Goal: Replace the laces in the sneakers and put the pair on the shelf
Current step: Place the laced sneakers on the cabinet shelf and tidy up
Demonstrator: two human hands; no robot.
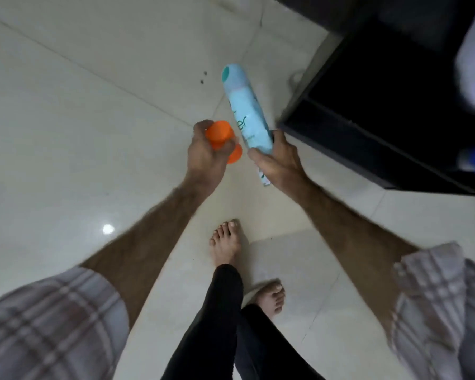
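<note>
Bare feet (pixel 225 242) on tiled floor (pixel 66 133), nearest. Left hand (pixel 206 152): fingers curled round orange cap (pixel 221 135), just left of can. Right hand (pixel 279 163): fingers gripping pale blue spray can (pixel 243 105). Dark shelf (pixel 381 105) right of can. Sneakers not visible.
</note>
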